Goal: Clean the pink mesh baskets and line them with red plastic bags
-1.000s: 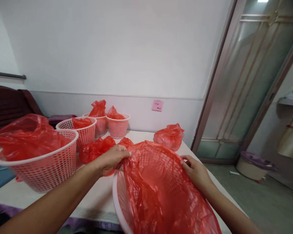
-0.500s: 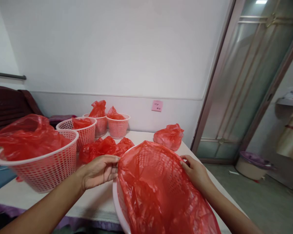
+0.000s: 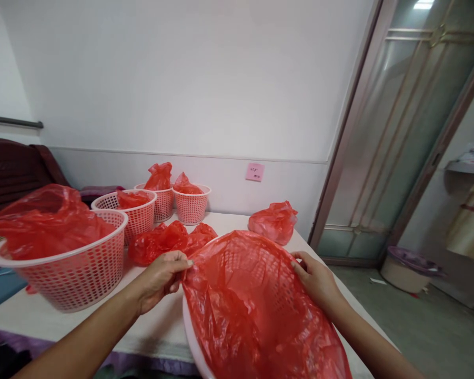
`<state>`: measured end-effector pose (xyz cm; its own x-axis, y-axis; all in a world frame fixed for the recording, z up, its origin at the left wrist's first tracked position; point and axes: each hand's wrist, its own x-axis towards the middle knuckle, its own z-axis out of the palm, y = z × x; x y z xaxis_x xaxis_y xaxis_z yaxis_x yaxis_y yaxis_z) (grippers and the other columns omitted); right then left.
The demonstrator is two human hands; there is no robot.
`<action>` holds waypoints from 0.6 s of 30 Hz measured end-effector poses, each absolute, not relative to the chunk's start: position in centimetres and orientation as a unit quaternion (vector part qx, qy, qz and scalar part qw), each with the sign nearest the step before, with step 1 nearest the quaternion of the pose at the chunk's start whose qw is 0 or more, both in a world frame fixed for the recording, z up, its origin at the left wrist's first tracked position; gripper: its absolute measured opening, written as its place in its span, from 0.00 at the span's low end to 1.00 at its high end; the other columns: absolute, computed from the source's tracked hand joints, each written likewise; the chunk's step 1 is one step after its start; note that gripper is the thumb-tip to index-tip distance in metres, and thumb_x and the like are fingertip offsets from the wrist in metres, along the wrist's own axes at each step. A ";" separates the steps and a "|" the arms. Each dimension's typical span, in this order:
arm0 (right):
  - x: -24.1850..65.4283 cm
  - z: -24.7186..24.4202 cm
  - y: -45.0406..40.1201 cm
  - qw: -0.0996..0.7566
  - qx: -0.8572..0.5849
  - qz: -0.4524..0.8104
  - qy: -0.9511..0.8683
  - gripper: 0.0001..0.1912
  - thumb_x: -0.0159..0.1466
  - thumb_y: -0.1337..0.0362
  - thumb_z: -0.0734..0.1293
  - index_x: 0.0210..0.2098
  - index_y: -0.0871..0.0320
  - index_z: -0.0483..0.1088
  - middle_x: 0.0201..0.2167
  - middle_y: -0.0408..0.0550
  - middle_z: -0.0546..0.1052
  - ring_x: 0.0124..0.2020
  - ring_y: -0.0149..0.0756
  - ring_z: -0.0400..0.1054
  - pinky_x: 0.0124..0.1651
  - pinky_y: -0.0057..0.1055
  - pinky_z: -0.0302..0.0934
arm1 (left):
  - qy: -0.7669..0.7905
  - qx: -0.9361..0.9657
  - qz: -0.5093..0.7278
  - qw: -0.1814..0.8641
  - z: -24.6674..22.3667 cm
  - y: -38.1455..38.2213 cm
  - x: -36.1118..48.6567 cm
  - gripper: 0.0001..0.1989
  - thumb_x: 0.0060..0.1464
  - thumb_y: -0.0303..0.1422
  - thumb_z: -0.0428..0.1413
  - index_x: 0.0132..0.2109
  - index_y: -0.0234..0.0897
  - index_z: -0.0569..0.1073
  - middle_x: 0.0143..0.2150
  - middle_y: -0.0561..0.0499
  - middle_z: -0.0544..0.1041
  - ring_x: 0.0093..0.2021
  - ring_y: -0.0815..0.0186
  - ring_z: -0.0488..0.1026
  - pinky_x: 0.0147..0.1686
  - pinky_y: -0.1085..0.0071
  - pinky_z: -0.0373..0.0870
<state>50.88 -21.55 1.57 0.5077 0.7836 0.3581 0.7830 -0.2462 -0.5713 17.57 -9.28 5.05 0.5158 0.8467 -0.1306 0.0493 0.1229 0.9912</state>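
Note:
A red plastic bag lines a pink perforated basket right in front of me, its edge spread over the far rim. My left hand pinches the bag's edge at the basket's left side and pulls it out a little beyond the rim. At the right side, my right hand grips the bag's edge against the rim between thumb and fingers. Most of the basket is covered by the bag, and its near part runs out of view at the bottom.
A large pink basket with a red bag stands at left; several smaller ones, such as this basket, stand behind. Crumpled red bags and a bunched red bag lie on the white-covered table. A bin stands on the floor.
My left hand has closed on the bag's edge and drawn it slightly outward to the left. My right hand stays at the right rim.

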 end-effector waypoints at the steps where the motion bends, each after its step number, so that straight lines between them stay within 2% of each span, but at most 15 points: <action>1: 50.9 1.6 -21.5 0.361 -0.789 -0.002 -0.497 0.19 0.59 0.53 0.56 0.39 0.54 0.73 0.25 0.46 0.77 0.27 0.42 0.69 0.31 0.33 0.57 | 0.384 0.593 0.316 0.633 5.2 -9.6 17.9 0.17 0.40 0.39 0.65 0.25 0.39 0.64 0.19 0.60 0.62 0.19 0.75 0.53 0.19 0.76 0.45; 4: 50.8 1.8 -21.4 0.361 -0.788 -0.001 -0.499 0.19 0.59 0.53 0.56 0.39 0.54 0.73 0.25 0.46 0.77 0.27 0.42 0.69 0.31 0.33 0.57 | 0.375 0.680 0.355 0.522 5.4 -11.3 18.8 0.11 0.40 0.32 0.65 0.29 0.40 0.69 0.21 0.59 0.65 0.23 0.71 0.58 0.24 0.74 0.51; 7: 50.8 1.7 -21.3 0.365 -0.787 0.006 -0.497 0.18 0.59 0.53 0.57 0.39 0.53 0.73 0.26 0.46 0.78 0.28 0.42 0.70 0.32 0.33 0.57 | 0.331 0.815 0.337 0.336 5.1 -13.5 19.6 0.07 0.47 0.33 0.61 0.36 0.44 0.75 0.32 0.53 0.75 0.32 0.64 0.68 0.34 0.69 0.59; 8: 50.8 1.7 -21.3 0.367 -0.787 0.007 -0.497 0.18 0.59 0.53 0.57 0.40 0.53 0.73 0.26 0.46 0.78 0.28 0.42 0.70 0.32 0.33 0.57 | 0.318 0.837 0.316 0.314 4.8 -14.2 19.8 0.08 0.49 0.35 0.60 0.39 0.45 0.76 0.37 0.51 0.77 0.36 0.62 0.70 0.38 0.67 0.60; 10: 50.9 1.6 -21.4 0.369 -0.786 0.005 -0.496 0.18 0.60 0.53 0.57 0.39 0.53 0.73 0.26 0.45 0.77 0.28 0.41 0.69 0.32 0.33 0.57 | 0.309 0.823 0.293 0.376 4.1 -15.2 20.4 0.13 0.52 0.38 0.59 0.46 0.46 0.76 0.45 0.48 0.78 0.44 0.59 0.72 0.45 0.66 0.61; 11: 50.8 1.5 -21.4 0.369 -0.786 0.002 -0.496 0.18 0.60 0.53 0.57 0.39 0.53 0.73 0.25 0.45 0.77 0.27 0.41 0.69 0.32 0.33 0.57 | 0.308 0.794 0.290 0.435 3.7 -15.5 20.7 0.15 0.52 0.39 0.59 0.48 0.46 0.74 0.45 0.48 0.78 0.45 0.59 0.72 0.45 0.66 0.63; 13: 50.8 1.4 -21.6 0.372 -0.786 -0.001 -0.494 0.18 0.59 0.53 0.57 0.38 0.53 0.73 0.25 0.45 0.77 0.27 0.41 0.69 0.31 0.33 0.57 | 0.311 0.714 0.285 0.559 3.3 -15.6 21.4 0.18 0.50 0.42 0.60 0.48 0.43 0.72 0.39 0.49 0.77 0.38 0.62 0.73 0.37 0.68 0.66; 15: 50.8 1.4 -21.7 0.383 -0.781 0.009 -0.494 0.18 0.60 0.52 0.57 0.38 0.53 0.73 0.25 0.46 0.77 0.27 0.41 0.69 0.31 0.33 0.57 | 0.310 0.638 0.269 0.651 3.3 -15.3 21.9 0.18 0.48 0.45 0.61 0.42 0.39 0.71 0.31 0.52 0.73 0.28 0.67 0.69 0.27 0.73 0.63; 18: 51.1 1.4 -21.6 0.397 -0.769 0.034 -0.500 0.20 0.61 0.49 0.56 0.38 0.54 0.73 0.26 0.47 0.78 0.29 0.41 0.70 0.31 0.33 0.58 | 0.303 0.573 0.246 0.721 4.1 -14.2 22.2 0.19 0.48 0.49 0.60 0.31 0.37 0.69 0.25 0.55 0.69 0.23 0.73 0.64 0.23 0.76 0.59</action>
<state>51.08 -21.63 1.36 0.4974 0.7962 0.3445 0.7424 -0.1852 -0.6438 22.18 -14.25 4.06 0.6953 0.7017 -0.1553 -0.0077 0.2234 0.9747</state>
